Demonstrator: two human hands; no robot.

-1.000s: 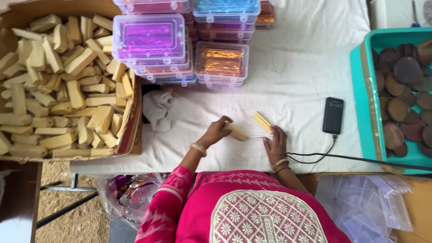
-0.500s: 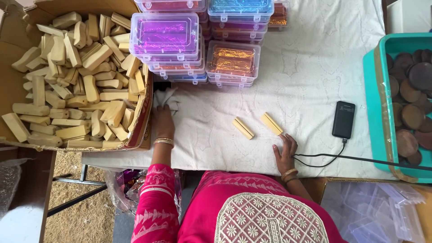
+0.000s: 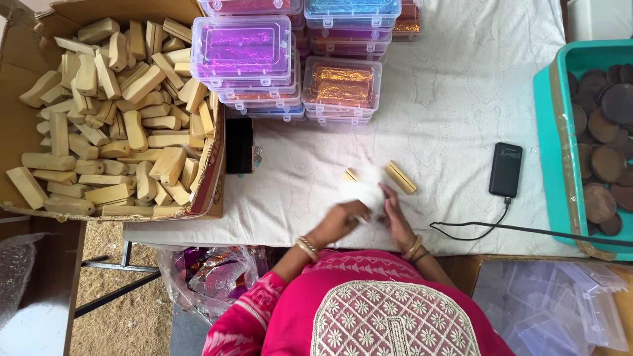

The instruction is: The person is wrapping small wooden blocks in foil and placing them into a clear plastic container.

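Observation:
My left hand (image 3: 339, 221) and my right hand (image 3: 395, 217) meet over a white cloth (image 3: 366, 191) on the white-covered table (image 3: 448, 112), both gripping it. The cloth lies over one small wooden block (image 3: 349, 175), so only that block's far end shows. A second wooden block (image 3: 401, 177) lies bare just right of the cloth, near my right fingers. A black phone (image 3: 239, 146) lies flat beside the cardboard box where the cloth was.
A cardboard box (image 3: 214, 171) full of wooden blocks fills the left. Stacked clear plastic boxes (image 3: 244, 49) with coloured foil stand at the back. A black power bank (image 3: 506, 169) with a cable lies right. A teal tray (image 3: 544, 132) of dark round discs sits far right.
My left hand picked up the white cloth from beside the cardboard box and carried it right over the left block, uncovering a black phone. My right hand moved in to meet it.

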